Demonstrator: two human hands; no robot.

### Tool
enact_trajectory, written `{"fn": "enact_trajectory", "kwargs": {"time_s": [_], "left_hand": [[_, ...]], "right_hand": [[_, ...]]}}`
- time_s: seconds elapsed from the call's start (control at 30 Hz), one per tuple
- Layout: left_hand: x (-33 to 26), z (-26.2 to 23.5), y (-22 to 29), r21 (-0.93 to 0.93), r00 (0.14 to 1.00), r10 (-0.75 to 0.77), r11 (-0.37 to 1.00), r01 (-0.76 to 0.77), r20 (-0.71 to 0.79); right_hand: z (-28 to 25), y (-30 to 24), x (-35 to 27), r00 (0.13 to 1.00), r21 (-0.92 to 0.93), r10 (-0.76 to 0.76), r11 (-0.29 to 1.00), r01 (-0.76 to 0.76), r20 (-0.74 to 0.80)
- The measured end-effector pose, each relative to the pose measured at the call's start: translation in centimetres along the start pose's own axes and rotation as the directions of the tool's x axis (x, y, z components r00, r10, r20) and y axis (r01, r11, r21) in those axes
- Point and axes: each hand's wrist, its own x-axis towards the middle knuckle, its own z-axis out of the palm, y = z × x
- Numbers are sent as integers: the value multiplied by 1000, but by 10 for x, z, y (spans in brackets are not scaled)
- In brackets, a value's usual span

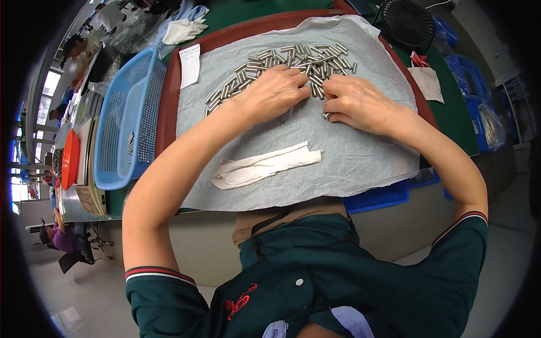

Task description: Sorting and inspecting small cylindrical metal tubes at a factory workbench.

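Many short, shiny metal pins [251, 69] lie in a loose heap on a sheet of pale paper [360, 163]. At the heap's near edge is my left hand [279, 90], its fingers curled down and pressed together; their tips are hidden, so what they hold cannot be made out. To its right, my right hand [355, 102] is closed with thumb and fingers pinching metal pins [327, 115], whose ends poke out below the fingertips. A folded white cloth [265, 168] lies on the paper nearer to me.
A reddish-brown raised edge [167, 112] frames the paper. At left stands a blue basket [104, 141] with a few metal pieces inside, beside an orange-red dish [70, 159]. A written paper slip [190, 65], white gloves [183, 31] and a black fan [407, 22] lie around.
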Motion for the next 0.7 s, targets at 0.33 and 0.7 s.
{"fn": "enact_trajectory", "kwargs": {"time_s": [0.33,0.7], "left_hand": [[-12,-5,17,76,995,-99,992,96,32],[-25,-49,58,119,967,-233,962,245,-107]], "right_hand": [[2,-12,-2,997,-171,2,985,12,81],[1,-29,4,999,-367,-33,930,34,11]]}}
